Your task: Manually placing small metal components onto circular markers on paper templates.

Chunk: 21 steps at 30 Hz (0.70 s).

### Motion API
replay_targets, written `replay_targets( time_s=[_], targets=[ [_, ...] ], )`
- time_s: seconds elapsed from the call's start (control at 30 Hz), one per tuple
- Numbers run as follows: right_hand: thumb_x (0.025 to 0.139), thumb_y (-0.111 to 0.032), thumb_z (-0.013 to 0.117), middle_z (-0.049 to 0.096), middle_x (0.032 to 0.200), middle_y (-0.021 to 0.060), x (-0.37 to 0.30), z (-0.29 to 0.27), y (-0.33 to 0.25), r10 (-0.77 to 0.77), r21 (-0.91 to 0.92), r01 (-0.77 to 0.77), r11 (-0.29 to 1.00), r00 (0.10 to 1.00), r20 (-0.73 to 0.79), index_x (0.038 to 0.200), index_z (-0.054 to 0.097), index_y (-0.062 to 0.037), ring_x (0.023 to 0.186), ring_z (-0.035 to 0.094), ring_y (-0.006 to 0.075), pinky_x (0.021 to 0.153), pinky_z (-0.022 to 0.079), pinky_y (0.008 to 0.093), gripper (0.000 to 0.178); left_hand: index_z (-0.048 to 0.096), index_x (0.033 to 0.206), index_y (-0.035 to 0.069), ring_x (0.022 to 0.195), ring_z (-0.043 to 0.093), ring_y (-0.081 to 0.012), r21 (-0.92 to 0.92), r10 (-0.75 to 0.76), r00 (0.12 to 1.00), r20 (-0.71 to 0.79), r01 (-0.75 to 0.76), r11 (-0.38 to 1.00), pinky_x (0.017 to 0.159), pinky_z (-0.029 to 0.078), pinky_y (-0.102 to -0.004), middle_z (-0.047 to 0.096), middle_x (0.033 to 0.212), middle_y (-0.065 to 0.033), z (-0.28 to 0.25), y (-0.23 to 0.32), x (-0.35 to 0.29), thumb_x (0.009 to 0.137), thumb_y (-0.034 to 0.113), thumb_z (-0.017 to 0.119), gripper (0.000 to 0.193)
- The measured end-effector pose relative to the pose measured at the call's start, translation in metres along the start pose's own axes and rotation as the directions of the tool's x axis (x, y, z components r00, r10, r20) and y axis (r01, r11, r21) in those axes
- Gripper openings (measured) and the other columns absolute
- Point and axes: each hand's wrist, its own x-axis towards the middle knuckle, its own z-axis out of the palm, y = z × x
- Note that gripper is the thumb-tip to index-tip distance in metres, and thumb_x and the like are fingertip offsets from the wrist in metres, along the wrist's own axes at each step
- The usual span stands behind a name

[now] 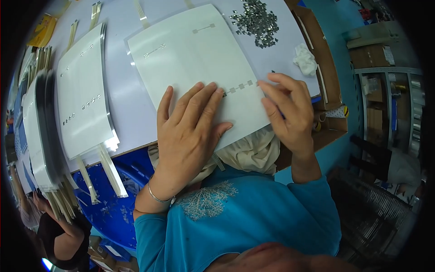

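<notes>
A white flexible sheet [195, 59] with small grey square pads joined in short rows lies on the table in front of me. My left hand [188, 120] rests on its lower part, fingers stretched out and spread. By the left fingertips, a small dark piece [224, 94] sits at the end of the nearest row of pads [241, 86]. Over the sheet's right edge is my right hand [290, 111], its fingers bent, with thumb and index tips apart. I see nothing between them. Beyond the sheet is a pile of small shiny metal pieces [258, 25].
White sheets with ribbon tails are stacked to the left [84, 86], with a thicker stack [41, 131] farther left. A blue tub [108, 204] stands below the table's edge. Crumpled white tissue [306, 60] lies near the cardboard edging [317, 31]. Another person [63, 235] is at lower left.
</notes>
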Motion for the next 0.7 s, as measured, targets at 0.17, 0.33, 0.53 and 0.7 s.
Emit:
replay_targets(
  time_s=[0.17,0.33,0.53,0.7],
  targets=[
    [0.095,-0.011,0.08,0.07,0.14,0.018,0.011,0.019,-0.004,-0.152,-0.016,0.152,0.988,0.988,0.026,0.124,0.083,-0.0027,0.126,0.064,0.0364,0.104,0.056,0.045,0.03,0.07,0.143,0.009,0.14,0.062,-0.0239,-0.017,-0.007,1.0,-0.013,0.007,1.0,0.127,0.036,-0.0574,0.069,0.146,-0.005,0.001,-0.003,0.002,0.091,0.038,0.084,0.061],
    [0.095,-0.014,0.08,0.069,0.144,0.0183,0.012,0.022,-0.005,-0.188,-0.078,0.195,0.978,0.978,0.088,0.127,0.081,-0.0032,0.135,0.061,0.0391,0.111,0.052,0.049,0.033,0.07,0.142,0.01,0.139,0.063,-0.0237,-0.023,-0.001,1.0,-0.017,0.0,1.0,0.127,0.035,-0.0572,0.069,0.145,-0.005,0.0,-0.002,0.002,0.09,0.039,0.084,0.062],
    [0.098,-0.015,0.077,0.067,0.146,0.0202,0.013,0.021,-0.017,-0.195,-0.061,0.209,0.976,0.964,0.179,0.129,0.078,0.0026,0.145,0.057,0.0432,0.117,0.047,0.0583,0.036,0.07,0.143,0.009,0.139,0.063,-0.0241,-0.015,0.0,1.0,-0.017,0.0,1.0,0.127,0.036,-0.0572,0.069,0.146,-0.0052,0.001,-0.002,0.002,0.091,0.039,0.083,0.062],
    [0.1,-0.002,0.071,0.07,0.138,0.0233,0.003,0.011,0.002,-0.054,0.009,0.057,0.998,0.98,-0.194,0.127,0.077,0.0061,0.133,0.065,0.039,0.114,0.052,0.0485,0.029,0.07,0.144,0.01,0.14,0.062,-0.0245,0.006,-0.002,1.0,-0.016,0.003,1.0,0.126,0.036,-0.057,0.068,0.146,-0.0054,0.001,-0.001,0.001,0.091,0.041,0.083,0.063]
  ],
)
